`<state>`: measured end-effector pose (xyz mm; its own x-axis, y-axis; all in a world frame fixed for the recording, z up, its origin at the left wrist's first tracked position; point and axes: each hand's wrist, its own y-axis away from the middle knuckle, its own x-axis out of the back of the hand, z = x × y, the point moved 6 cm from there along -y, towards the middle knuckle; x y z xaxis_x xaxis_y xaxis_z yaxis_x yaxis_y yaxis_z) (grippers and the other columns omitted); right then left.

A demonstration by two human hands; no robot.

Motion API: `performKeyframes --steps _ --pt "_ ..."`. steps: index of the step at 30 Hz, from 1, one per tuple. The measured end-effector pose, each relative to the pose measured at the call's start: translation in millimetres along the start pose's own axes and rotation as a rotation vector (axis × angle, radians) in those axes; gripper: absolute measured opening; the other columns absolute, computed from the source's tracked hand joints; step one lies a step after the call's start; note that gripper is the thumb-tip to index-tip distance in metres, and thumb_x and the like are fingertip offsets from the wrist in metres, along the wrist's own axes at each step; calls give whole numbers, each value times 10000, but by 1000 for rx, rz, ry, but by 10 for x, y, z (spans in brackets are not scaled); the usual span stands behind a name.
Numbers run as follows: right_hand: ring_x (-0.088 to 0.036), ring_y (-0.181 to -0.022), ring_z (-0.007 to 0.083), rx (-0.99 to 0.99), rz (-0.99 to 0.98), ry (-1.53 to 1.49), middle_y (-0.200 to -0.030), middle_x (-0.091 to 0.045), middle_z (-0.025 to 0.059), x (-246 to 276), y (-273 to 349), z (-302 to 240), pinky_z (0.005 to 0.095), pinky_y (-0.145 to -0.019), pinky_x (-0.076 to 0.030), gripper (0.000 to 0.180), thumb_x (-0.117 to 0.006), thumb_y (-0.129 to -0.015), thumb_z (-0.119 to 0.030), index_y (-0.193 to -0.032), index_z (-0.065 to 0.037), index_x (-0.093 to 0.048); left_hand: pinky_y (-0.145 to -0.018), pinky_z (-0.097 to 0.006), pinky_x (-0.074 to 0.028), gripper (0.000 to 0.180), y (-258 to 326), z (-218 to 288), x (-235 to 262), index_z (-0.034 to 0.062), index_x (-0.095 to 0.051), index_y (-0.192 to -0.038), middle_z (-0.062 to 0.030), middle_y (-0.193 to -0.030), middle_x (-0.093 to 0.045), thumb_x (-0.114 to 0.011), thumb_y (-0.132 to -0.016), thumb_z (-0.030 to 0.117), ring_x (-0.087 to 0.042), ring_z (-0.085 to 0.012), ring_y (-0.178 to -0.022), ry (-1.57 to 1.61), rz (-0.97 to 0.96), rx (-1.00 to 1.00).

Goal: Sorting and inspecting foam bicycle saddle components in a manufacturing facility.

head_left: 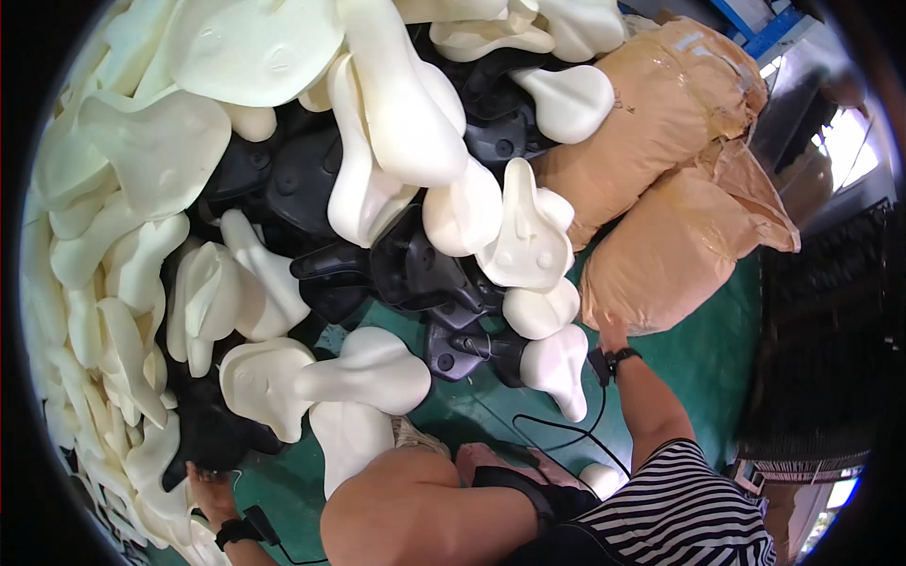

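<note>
At the far left, the left hand (206, 486) reaches to the foot of the heap, its fingers spread and pressed against a black plastic saddle base (209, 429) that lies under cream foam saddle pads (123, 340). Those pads lean in a loose stack above the hand, so pulling the black base free could likely bring several sliding down onto the wrist and its black wristband (231, 533).

In the middle, the pile of cream pads and black shells rises steeply over the green floor (472, 406). One large pad (401, 90) overhangs the rest and rests on little; a jolt lower down could probably tip it forward.

A thin black cable (566, 429) trails across the floor near the person's bare knee (406, 500), where it could snag as pieces are dragged out.

To the right, the right hand (609, 332) reaches up beside a cream pad (557, 368), just below the tan sacks (679, 236). Whether its fingers grip anything cannot be told, since they are hidden behind the pad and sack edge. The bulging lower sack could slump onto that hand.
</note>
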<state>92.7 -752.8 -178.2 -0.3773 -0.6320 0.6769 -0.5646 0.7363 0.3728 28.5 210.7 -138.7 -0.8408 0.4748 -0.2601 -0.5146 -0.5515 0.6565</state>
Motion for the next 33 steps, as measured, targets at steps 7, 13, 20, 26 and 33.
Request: performKeyframes --steps 7,13,20,26,33 --pt "-571 -1083 302 -155 -173 37 -1301 -499 237 -853 644 222 403 -876 -499 1082 -830 -647 -438 -1419 67 -266 -720 -385 -485 483 256 -414 275 138 -444 -1282 -60 -1135 -497 -616 -865 308 -544 -250 -887 -247 169 121" --pt "-609 -812 169 -266 -824 138 -1072 -622 100 -1519 990 -102 298 -651 -525 691 -759 -773 -397 -1283 -18 -489 -755 -310 -488 616 825 -760 -1431 63 -460 -1295 -52 -1158 -558 -690 -727 3 -578 -168 -908 -638 -248 -357" --pt "-566 -1109 235 504 -1035 -67 -1189 -588 121 -2670 2462 -2017 342 -924 -463 637 -769 -766 -321 -1269 -35 -503 -969 -379 -438 721 1397 -1376 -2778 92 -420 -1360 -173 -1345 -457 -727 -709 125 -500 -330 -1177 -1267 -866 -488" --pt "-555 -1125 305 1015 -998 167 -1231 -556 190 -3096 2670 -2696 363 -950 -449 643 -782 -722 -338 -1218 -7 -543 -748 -329 -508 579 1074 -1453 -2542 68 -512 -1279 -125 -1116 -608 -724 -745 139 -619 -221 -850 -1328 -605 -417" --pt "-504 -1041 375 1371 1 212 -1145 -540 197 -1996 2816 -3658 432 -917 -433 642 -791 -639 -128 -1205 -20 -509 -890 -429 -463 452 957 -1085 -2728 29 -545 -1178 -181 -1139 -580 -576 -730 -20 -562 -355 -1016 -1206 -540 -796"
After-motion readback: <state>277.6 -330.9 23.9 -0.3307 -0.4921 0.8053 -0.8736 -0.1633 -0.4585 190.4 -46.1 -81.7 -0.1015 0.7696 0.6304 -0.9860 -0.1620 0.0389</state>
